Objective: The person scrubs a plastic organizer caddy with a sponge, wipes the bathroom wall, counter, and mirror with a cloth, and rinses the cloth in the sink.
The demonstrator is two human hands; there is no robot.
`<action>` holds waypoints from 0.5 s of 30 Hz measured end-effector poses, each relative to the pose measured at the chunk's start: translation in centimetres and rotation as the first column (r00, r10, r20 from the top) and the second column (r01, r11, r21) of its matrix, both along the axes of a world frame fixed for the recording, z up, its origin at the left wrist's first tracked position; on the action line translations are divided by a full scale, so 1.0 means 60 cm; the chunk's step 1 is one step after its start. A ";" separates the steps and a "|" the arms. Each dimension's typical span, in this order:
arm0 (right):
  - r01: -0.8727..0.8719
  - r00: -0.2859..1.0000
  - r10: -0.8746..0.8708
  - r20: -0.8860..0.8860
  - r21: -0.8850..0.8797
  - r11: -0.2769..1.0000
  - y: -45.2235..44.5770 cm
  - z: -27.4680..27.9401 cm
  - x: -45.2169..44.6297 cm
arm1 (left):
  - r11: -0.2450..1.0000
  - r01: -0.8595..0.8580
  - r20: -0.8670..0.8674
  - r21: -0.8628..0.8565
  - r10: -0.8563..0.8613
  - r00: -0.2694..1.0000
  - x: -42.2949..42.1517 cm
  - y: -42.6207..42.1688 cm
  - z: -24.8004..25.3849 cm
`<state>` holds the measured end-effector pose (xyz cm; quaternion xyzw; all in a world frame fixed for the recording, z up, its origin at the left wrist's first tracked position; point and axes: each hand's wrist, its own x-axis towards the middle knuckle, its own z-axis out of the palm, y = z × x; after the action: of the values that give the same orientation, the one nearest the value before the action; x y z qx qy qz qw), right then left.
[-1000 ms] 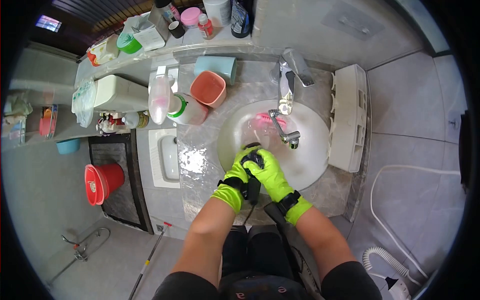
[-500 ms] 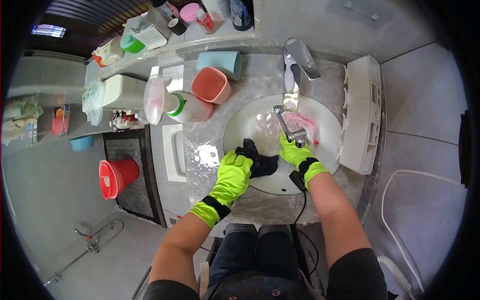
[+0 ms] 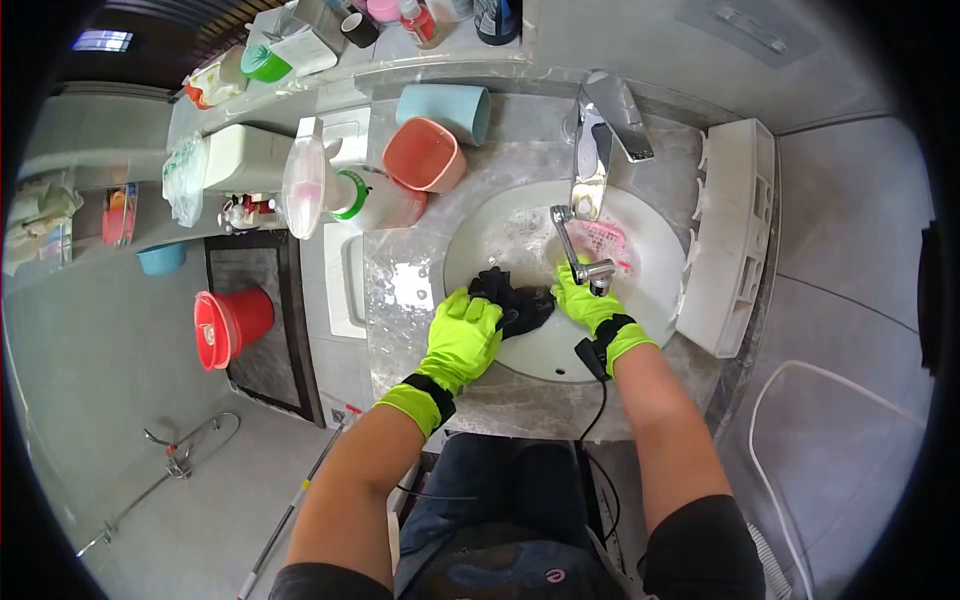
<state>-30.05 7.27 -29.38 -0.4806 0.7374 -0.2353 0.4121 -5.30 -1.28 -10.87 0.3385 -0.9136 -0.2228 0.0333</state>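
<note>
Both my hands wear bright yellow-green rubber gloves. My left hand (image 3: 465, 330) is closed on one end of a wet black cloth (image 3: 525, 305) at the left side of the white sink (image 3: 655, 300). The cloth stretches across the basin to my right hand (image 3: 590, 300), whose fingers are bent at its other end, partly hidden by the tap extension. The chrome tap (image 3: 592, 165) carries a jointed swivel extension (image 3: 568, 245) that ends just above my right hand. Behind it, a pink perforated item (image 3: 605, 238) lies in the basin.
Left of the sink stand a pink cup (image 3: 425, 155), a blue cup (image 3: 445, 112) and a spray bottle (image 3: 375, 200). A white rack (image 3: 730, 240) borders the right side. Bottles line the back ledge (image 3: 400, 75). A red bucket (image 3: 235, 325) is at far left. A cable (image 3: 600, 410) hangs from my right wrist.
The black cloth is now spread further toward my right hand and looks more bunched at my left fingers. The camera view has shifted slightly; both hands stay over the sink.
</note>
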 end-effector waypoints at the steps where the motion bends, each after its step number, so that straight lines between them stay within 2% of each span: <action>1: -0.158 0.954 0.145 -0.264 -0.028 0.987 -0.019 0.083 -0.009 | 1.000 0.005 0.006 -0.006 -0.005 1.000 -0.001 -0.001 0.001; 3: -0.297 0.898 0.285 -0.334 0.017 0.955 -0.043 0.127 -0.015 | 1.000 0.010 0.014 -0.015 -0.010 1.000 0.000 0.003 0.003; 6: -0.359 0.817 0.409 -0.407 0.195 0.913 -0.091 0.203 -0.009 | 0.999 0.001 -0.014 -0.045 -0.002 1.000 0.000 0.004 -0.001; 9: -0.458 0.779 0.477 -0.407 0.150 0.876 -0.082 0.159 -0.034 | 0.995 -0.040 -0.077 -0.093 0.033 0.996 0.002 0.006 -0.019; 11: -0.232 0.944 0.205 -0.258 -0.080 0.969 -0.081 0.199 -0.007 | 0.989 -0.086 -0.098 -0.124 0.074 0.992 -0.003 0.009 -0.018; 12: -0.100 0.984 0.072 -0.161 -0.173 0.980 -0.072 0.223 0.007 | 0.969 -0.233 -0.143 -0.084 0.220 0.965 -0.009 0.019 -0.013; 13: 0.202 0.962 -0.180 0.207 -0.091 0.975 -0.059 0.233 0.015 | 0.928 -0.371 -0.191 -0.039 0.357 0.914 -0.022 0.025 -0.009; 14: 0.276 0.916 -0.186 0.356 -0.219 0.936 -0.055 0.255 0.009 | 0.868 -0.496 -0.235 0.013 0.485 0.843 -0.041 0.023 -0.007; 15: 0.422 0.861 -0.297 0.414 -0.252 0.871 -0.056 0.272 0.004 | 0.605 -0.450 -0.314 0.657 0.762 0.566 -0.064 0.029 -0.006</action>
<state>-29.82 3.92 -13.07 -0.3433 0.6754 -0.5150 0.4009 -9.17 0.45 -11.25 0.5560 -0.5823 -0.5170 0.2908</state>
